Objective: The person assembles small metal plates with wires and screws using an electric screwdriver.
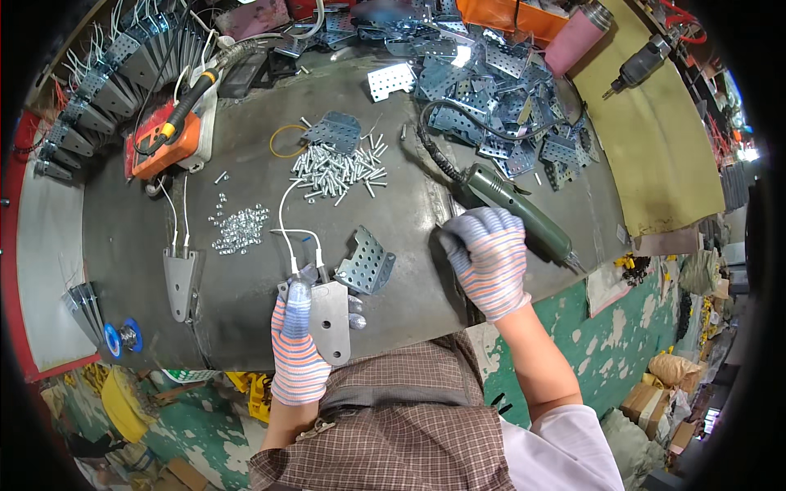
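Note:
My left hand [296,348], in a striped glove, grips a grey metal bracket [330,321] with rounded lower end and holes, near the table's front edge. Two white wires [282,217] rise from its top. Right beside it lies a perforated metal plate [366,262] with bent sides. My right hand [491,258], gloved alike, is closed with curled fingers over the table; whatever it may hold is hidden. Next to it lies a dark green electric screwdriver [524,217], its tip toward the lower right. A second bracket with wires [181,282] rests at left.
Bolts [340,170] and nuts [241,230] lie in loose piles. Perforated plates [491,90] heap up at the back right, near a pink bottle [579,37]. An orange device with a cable [168,143], finished-looking brackets [98,106] and a solder spool [123,337] occupy the left.

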Action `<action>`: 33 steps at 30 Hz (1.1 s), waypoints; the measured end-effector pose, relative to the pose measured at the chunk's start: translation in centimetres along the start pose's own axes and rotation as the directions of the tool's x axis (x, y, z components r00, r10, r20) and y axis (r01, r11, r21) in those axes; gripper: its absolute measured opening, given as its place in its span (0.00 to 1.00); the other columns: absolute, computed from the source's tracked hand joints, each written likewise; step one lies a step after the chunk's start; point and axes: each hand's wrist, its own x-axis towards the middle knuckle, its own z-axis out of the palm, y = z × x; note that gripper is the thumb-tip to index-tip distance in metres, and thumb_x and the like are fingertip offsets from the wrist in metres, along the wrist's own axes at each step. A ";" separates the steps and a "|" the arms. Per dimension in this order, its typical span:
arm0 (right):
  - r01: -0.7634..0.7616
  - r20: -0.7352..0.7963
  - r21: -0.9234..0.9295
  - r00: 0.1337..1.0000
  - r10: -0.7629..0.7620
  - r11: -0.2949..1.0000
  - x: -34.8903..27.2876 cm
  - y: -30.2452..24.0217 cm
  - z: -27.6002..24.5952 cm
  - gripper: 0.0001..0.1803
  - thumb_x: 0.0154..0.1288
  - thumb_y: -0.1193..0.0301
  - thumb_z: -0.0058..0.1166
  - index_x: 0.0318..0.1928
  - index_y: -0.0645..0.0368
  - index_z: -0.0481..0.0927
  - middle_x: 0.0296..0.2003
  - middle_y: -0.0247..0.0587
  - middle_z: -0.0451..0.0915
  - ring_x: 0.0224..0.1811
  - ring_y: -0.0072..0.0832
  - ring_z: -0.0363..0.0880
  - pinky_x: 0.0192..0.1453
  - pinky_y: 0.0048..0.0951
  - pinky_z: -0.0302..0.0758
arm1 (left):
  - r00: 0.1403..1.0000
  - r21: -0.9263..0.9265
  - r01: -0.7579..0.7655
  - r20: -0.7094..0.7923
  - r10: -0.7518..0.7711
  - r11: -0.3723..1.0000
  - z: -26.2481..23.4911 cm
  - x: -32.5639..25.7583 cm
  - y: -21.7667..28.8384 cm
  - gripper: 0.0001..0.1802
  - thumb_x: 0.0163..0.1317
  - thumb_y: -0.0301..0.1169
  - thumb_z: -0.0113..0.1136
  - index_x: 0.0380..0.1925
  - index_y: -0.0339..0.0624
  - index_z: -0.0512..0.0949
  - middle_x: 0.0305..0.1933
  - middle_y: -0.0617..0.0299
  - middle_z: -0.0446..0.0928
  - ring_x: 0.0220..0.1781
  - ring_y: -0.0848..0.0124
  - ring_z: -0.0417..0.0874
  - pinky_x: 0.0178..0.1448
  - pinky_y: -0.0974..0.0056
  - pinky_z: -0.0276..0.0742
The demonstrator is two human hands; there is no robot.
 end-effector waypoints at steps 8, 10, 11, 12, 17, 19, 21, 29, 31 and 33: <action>-0.143 0.194 0.292 0.977 0.088 0.946 0.0 -5.7 0.4 0.18 0.54 0.55 0.62 0.23 0.58 0.79 0.22 0.45 0.74 0.28 0.44 0.74 0.34 0.42 0.69 | 0.976 0.298 -0.132 -0.125 0.176 0.945 3.1 -1.0 -0.3 0.26 0.68 0.48 0.51 0.52 0.36 0.72 0.40 0.47 0.79 0.34 0.57 0.84 0.35 0.55 0.84; -0.213 0.272 0.304 0.953 0.129 0.929 0.1 -5.9 0.8 0.17 0.54 0.58 0.62 0.23 0.60 0.79 0.22 0.47 0.75 0.27 0.45 0.75 0.34 0.42 0.70 | 0.980 0.238 -0.143 -0.103 0.171 0.961 3.7 -1.4 -0.2 0.22 0.68 0.41 0.52 0.55 0.37 0.68 0.40 0.46 0.80 0.33 0.58 0.84 0.35 0.57 0.85; -0.365 0.299 0.420 0.920 0.253 0.831 0.2 -5.9 0.9 0.16 0.54 0.60 0.61 0.24 0.61 0.79 0.22 0.48 0.75 0.27 0.46 0.75 0.34 0.42 0.71 | 0.983 0.268 -0.149 -0.062 0.172 0.952 3.8 -1.5 -0.2 0.22 0.68 0.41 0.52 0.54 0.36 0.68 0.40 0.46 0.80 0.34 0.58 0.84 0.35 0.57 0.85; -0.498 0.341 0.520 0.866 0.365 0.694 0.2 -6.0 1.0 0.15 0.55 0.62 0.60 0.25 0.63 0.79 0.23 0.49 0.76 0.27 0.47 0.76 0.34 0.41 0.72 | 0.985 0.296 -0.157 -0.022 0.171 0.942 4.0 -1.7 -0.3 0.22 0.68 0.41 0.52 0.54 0.35 0.68 0.40 0.46 0.80 0.34 0.59 0.84 0.35 0.58 0.85; -0.221 0.026 0.487 0.971 0.239 0.845 1.6 -6.0 0.6 0.06 0.54 0.71 0.61 0.29 0.61 0.81 0.25 0.46 0.78 0.27 0.43 0.76 0.33 0.40 0.71 | 0.995 0.286 -0.102 0.032 0.097 0.953 4.3 -2.1 -0.3 0.19 0.68 0.37 0.53 0.53 0.36 0.68 0.43 0.50 0.79 0.37 0.62 0.84 0.39 0.59 0.84; 0.032 -0.107 0.391 0.994 0.011 0.920 2.3 -5.9 0.3 0.07 0.52 0.70 0.63 0.32 0.56 0.81 0.26 0.41 0.78 0.27 0.39 0.76 0.33 0.38 0.70 | 0.996 0.287 -0.065 0.083 0.043 0.956 4.5 -2.2 0.1 0.20 0.68 0.36 0.53 0.54 0.37 0.67 0.46 0.51 0.78 0.40 0.64 0.83 0.41 0.60 0.83; 0.139 -0.100 0.320 0.989 -0.112 0.937 2.7 -5.7 0.3 0.09 0.50 0.69 0.64 0.33 0.55 0.81 0.26 0.39 0.78 0.28 0.37 0.76 0.34 0.37 0.70 | 0.995 0.308 -0.055 0.093 0.027 0.950 4.4 -2.3 0.1 0.20 0.68 0.36 0.53 0.55 0.37 0.67 0.47 0.52 0.77 0.41 0.64 0.83 0.42 0.60 0.83; 0.274 0.026 0.282 0.956 -0.293 0.920 3.6 -6.5 -0.3 0.12 0.49 0.69 0.66 0.35 0.56 0.82 0.29 0.37 0.78 0.32 0.36 0.76 0.39 0.37 0.69 | 0.997 0.329 -0.040 0.082 0.013 0.944 3.8 -2.2 0.2 0.20 0.68 0.39 0.54 0.52 0.37 0.70 0.42 0.52 0.79 0.37 0.66 0.83 0.39 0.61 0.84; 0.176 -0.012 0.339 0.983 -0.183 0.924 3.3 -5.5 -0.2 0.11 0.50 0.68 0.65 0.35 0.56 0.81 0.29 0.39 0.78 0.31 0.38 0.76 0.38 0.38 0.70 | 0.996 0.297 -0.083 0.057 0.070 0.951 3.6 -2.1 0.3 0.20 0.68 0.40 0.54 0.52 0.37 0.71 0.41 0.52 0.79 0.35 0.64 0.83 0.37 0.61 0.84; -0.023 -0.007 0.376 1.000 0.027 0.926 2.7 -3.8 -0.3 0.10 0.54 0.69 0.62 0.35 0.58 0.80 0.30 0.44 0.77 0.33 0.43 0.75 0.39 0.40 0.71 | 0.990 0.244 -0.132 -0.022 0.141 0.961 2.9 -2.1 0.5 0.21 0.67 0.41 0.53 0.51 0.35 0.71 0.38 0.49 0.80 0.32 0.60 0.84 0.33 0.58 0.84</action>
